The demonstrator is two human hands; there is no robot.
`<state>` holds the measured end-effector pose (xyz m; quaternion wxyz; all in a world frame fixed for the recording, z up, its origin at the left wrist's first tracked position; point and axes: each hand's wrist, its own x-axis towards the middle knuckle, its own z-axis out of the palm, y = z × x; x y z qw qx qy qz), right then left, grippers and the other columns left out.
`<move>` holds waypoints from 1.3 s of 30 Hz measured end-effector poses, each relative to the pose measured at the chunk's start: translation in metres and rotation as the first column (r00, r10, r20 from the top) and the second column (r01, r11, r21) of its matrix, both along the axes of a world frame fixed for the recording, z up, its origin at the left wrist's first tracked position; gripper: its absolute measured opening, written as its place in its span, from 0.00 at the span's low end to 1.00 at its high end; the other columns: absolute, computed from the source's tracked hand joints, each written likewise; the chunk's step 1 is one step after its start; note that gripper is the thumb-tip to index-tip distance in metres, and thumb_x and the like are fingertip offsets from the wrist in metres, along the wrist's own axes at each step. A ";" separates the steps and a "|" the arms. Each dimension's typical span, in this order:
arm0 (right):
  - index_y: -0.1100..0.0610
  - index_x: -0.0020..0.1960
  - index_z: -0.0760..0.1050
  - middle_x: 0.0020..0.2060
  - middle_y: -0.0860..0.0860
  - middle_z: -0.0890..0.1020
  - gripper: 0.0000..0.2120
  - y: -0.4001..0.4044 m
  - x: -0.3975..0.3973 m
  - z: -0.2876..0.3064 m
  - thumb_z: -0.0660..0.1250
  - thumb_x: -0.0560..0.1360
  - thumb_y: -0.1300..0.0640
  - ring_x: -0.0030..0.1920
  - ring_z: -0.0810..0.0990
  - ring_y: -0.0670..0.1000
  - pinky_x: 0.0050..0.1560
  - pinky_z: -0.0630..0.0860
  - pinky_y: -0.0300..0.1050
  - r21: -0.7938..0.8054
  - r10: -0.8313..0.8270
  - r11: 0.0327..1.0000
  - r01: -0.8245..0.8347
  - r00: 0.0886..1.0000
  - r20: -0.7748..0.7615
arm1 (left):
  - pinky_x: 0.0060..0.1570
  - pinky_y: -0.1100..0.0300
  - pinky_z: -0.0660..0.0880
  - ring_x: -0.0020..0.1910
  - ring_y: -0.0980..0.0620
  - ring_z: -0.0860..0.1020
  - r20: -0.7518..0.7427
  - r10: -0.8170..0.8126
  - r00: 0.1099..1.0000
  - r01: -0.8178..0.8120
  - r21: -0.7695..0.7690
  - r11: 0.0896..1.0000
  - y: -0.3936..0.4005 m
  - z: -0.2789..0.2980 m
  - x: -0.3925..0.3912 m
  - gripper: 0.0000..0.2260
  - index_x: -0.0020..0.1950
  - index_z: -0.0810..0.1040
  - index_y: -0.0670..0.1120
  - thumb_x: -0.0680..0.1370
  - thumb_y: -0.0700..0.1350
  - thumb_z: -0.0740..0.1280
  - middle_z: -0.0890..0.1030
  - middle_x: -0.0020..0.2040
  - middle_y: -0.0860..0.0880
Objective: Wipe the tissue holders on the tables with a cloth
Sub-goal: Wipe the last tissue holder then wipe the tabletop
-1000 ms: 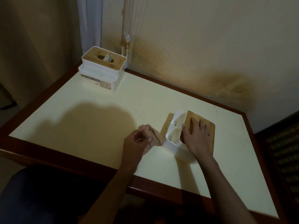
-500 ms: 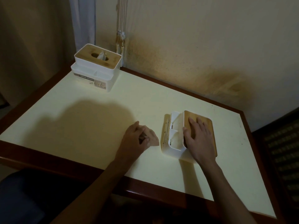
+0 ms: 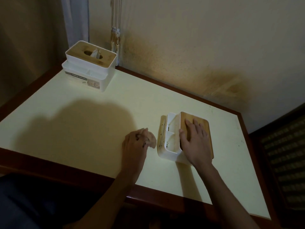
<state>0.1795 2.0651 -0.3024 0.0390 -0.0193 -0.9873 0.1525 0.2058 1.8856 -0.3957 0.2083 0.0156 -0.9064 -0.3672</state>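
A white tissue holder with a wooden lid [image 3: 170, 142] stands near the table's front right. My right hand [image 3: 195, 141] lies flat on its lid, thumb against the lid's left edge. Just left of the holder, my left hand [image 3: 134, 143] grips a small crumpled cloth [image 3: 151, 139] on the tabletop; the cloth sits close to the holder's left side, and I cannot tell if they touch. A second white tissue holder [image 3: 90, 66], with a tissue poking from its wooden lid, stands at the far left corner.
The cream tabletop [image 3: 82, 116] has a dark red wooden rim and stands against a stained wall [image 3: 181, 47]. A curtain [image 3: 74, 20] hangs behind the far holder. A dark patterned surface [image 3: 287, 154] lies to the right of the table.
The near holder, tilted a second ago, now sits flat under my right hand. My left hand with the cloth has lowered to the tabletop, a little away from the holder's side.
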 end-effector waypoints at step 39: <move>0.44 0.75 0.58 0.77 0.46 0.56 0.28 0.038 -0.003 0.006 0.48 0.77 0.38 0.77 0.50 0.48 0.71 0.43 0.42 0.065 0.219 0.973 -0.221 0.975 0.035 | 0.57 0.69 0.73 0.55 0.61 0.79 0.134 -0.121 0.984 0.014 0.616 0.788 0.035 0.034 -0.041 0.17 0.61 0.80 0.49 0.73 0.48 0.72 0.82 0.57 0.55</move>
